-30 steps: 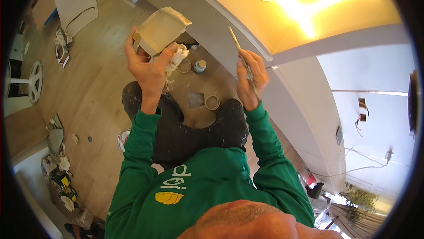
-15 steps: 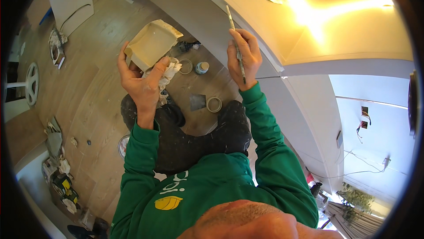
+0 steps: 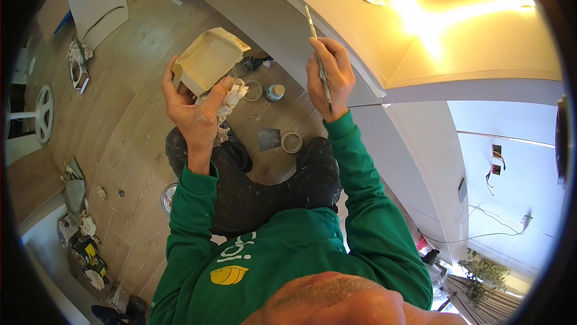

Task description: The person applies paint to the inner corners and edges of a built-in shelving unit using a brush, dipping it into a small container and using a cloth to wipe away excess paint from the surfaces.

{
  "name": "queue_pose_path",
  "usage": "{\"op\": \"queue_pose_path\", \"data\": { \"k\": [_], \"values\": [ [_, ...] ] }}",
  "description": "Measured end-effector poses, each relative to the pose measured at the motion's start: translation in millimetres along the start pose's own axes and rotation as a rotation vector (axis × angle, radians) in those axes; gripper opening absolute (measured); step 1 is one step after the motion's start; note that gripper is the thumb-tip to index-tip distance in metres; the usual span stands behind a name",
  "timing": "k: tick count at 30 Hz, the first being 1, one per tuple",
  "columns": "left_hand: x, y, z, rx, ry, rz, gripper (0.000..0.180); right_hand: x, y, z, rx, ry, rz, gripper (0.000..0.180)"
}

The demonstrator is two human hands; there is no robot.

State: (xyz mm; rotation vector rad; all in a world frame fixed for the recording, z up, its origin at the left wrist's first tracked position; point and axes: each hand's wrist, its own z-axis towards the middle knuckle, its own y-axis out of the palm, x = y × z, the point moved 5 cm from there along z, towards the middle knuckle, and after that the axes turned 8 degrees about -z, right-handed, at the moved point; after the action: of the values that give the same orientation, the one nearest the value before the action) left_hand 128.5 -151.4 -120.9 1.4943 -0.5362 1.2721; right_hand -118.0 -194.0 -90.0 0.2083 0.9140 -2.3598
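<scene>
in two hands [image 3: 195, 105]: one tray [image 3: 207, 60], one brush [image 3: 317, 54].

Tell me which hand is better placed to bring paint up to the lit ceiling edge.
Probably the right hand: it grips the thin brush, tip raised toward the ceiling edge. The left hand is occupied with the cream tray and a crumpled rag.
</scene>
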Motion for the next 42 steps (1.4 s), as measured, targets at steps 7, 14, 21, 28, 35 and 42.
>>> {"op": "queue_pose_path", "data": {
  "k": [7,14,21,28,35,42],
  "values": [
    [0,-2,2,-0.004,0.019,0.013,0.082,9,4,0,0.025,0.037,0.028,0.036],
    [-1,-1,1,-0.002,0.006,0.026,0.081,9,-5,-3,0.029,0.047,0.006,0.034],
    [0,1,2,-0.002,0.015,0.034,0.081,11,-19,-12,0.012,0.052,-0.028,0.034],
    [-1,3,1,-0.008,0.005,0.010,0.080,16,-37,-25,-0.006,0.089,-0.053,0.034],
    [-2,4,1,-0.016,0.010,0.040,0.079,3,-43,-29,-0.079,0.099,-0.039,0.029],
    [-3,6,2,-0.018,0.022,0.052,0.080,15,-36,-24,-0.024,0.106,-0.028,0.032]
  ]
}}
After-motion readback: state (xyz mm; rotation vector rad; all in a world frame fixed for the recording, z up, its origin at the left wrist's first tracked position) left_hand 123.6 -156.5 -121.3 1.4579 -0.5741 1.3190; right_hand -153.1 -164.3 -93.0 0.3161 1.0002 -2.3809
